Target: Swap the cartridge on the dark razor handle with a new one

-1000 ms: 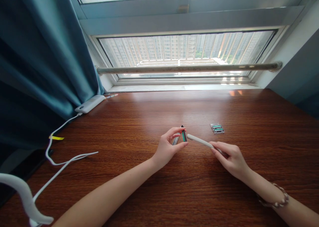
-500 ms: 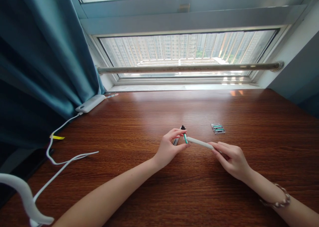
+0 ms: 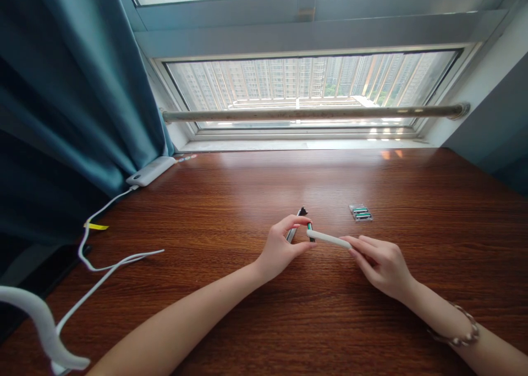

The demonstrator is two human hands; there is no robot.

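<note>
My left hand (image 3: pixel 281 245) pinches a small green-and-black razor cartridge (image 3: pixel 311 238) upright between thumb and forefinger. My right hand (image 3: pixel 381 263) is closed on a slim white toothbrush-like stick (image 3: pixel 330 239), whose rounded far end overlaps the cartridge; any bristles are hidden from me. Behind my left fingers lies a silver razor handle (image 3: pixel 292 233) with a black head, partly covered by the hand. Beyond the right hand, a clear case (image 3: pixel 361 213) with green-striped razor cartridges rests on the table.
The brown wooden table (image 3: pixel 247 321) runs up to the window. On the left are a white power strip-like block (image 3: pixel 151 171), a white cable (image 3: pixel 124 261), a yellow strip (image 3: pixel 97 227) and a curved white object (image 3: pixel 39 321). A blue curtain (image 3: pixel 119 90) hangs there.
The white stick has shifted slightly left, so its end now overlaps the cartridge instead of sitting at its right side. The cartridge has turned a little in my left fingers.
</note>
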